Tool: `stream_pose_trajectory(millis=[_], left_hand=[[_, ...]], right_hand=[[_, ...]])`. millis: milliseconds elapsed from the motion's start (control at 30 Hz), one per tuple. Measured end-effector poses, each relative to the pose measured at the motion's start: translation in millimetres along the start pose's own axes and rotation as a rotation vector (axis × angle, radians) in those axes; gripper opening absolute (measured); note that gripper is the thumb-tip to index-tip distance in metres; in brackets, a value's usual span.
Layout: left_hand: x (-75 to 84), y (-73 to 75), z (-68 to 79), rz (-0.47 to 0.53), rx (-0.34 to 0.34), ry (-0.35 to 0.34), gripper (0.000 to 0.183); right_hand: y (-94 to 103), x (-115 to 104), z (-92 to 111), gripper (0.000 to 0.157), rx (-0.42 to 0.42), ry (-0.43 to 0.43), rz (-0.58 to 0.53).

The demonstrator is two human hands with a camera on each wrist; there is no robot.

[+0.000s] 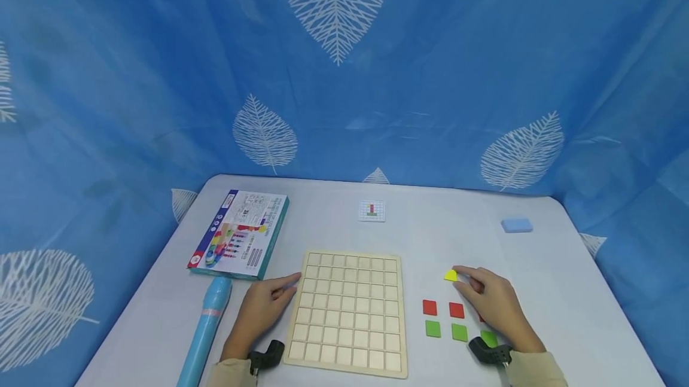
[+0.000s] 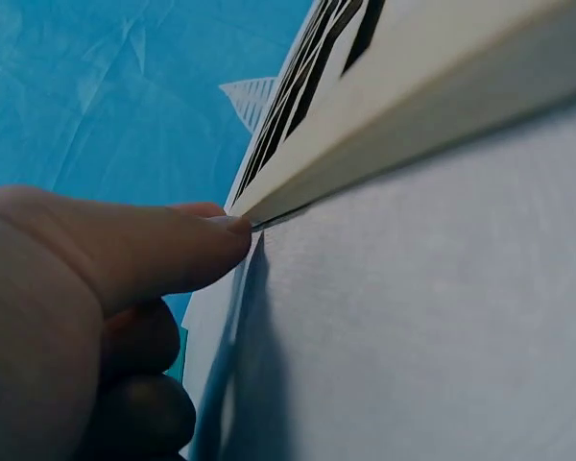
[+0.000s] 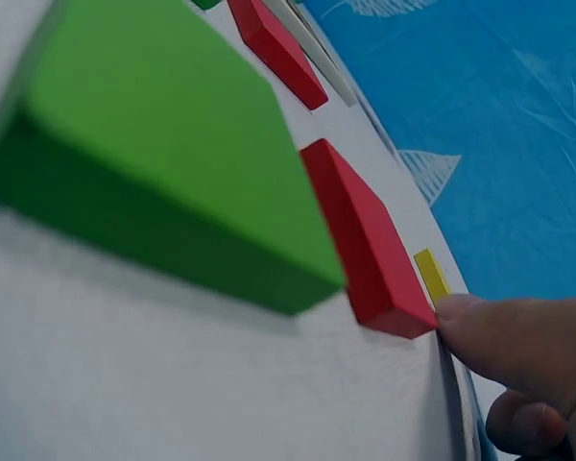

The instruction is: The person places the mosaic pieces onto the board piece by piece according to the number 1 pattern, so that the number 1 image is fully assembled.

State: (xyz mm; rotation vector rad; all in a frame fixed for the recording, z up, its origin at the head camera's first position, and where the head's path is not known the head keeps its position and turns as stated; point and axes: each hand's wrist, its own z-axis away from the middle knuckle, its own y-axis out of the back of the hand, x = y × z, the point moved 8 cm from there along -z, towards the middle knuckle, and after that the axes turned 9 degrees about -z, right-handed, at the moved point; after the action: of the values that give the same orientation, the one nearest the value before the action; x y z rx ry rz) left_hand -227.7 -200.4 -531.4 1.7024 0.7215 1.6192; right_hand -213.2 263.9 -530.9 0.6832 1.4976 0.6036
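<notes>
A wooden grid board (image 1: 345, 367) lies flat before me in the head view, its squares bare. Fingertips of my left hand (image 1: 265, 308) touch the board's left edge; in the left wrist view the thumb (image 2: 173, 252) meets the board's side (image 2: 442, 125). My right hand (image 1: 495, 303) pinches a small yellow piece with a rounded edge (image 1: 450, 276) between thumb and index finger, right of the board. Below it lie red square tiles (image 1: 456, 310) in a row and green square tiles (image 1: 459, 332) in another. The right hand partly hides one red tile.
Behind the board lies a small card (image 1: 372, 211) with a coloured grid pattern. A printed box (image 1: 244, 234) and a light-blue tube (image 1: 203, 336) with a pink band lie at left. A pale blue block (image 1: 517, 225) sits far right. Blue curtain surrounds the white table.
</notes>
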Motion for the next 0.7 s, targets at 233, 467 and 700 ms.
stream_pose_trajectory(millis=[233,467,700], left_hand=[[3.0,-0.2,1.3,-0.043,0.01,-0.023,0.028],[2.7,0.2,1.5,-0.053,0.021,-0.011,0.027],[3.4,1.0,1.6,-0.065,0.043,-0.022,0.027]], right_hand=[[-2.6,1.9,0.8,0.04,-0.028,-0.054,-0.011],[-3.3,2.0,1.4,0.04,-0.022,-0.048,-0.003],[-3.9,0.5,2.6,0.04,-0.027,-0.053,0.001]])
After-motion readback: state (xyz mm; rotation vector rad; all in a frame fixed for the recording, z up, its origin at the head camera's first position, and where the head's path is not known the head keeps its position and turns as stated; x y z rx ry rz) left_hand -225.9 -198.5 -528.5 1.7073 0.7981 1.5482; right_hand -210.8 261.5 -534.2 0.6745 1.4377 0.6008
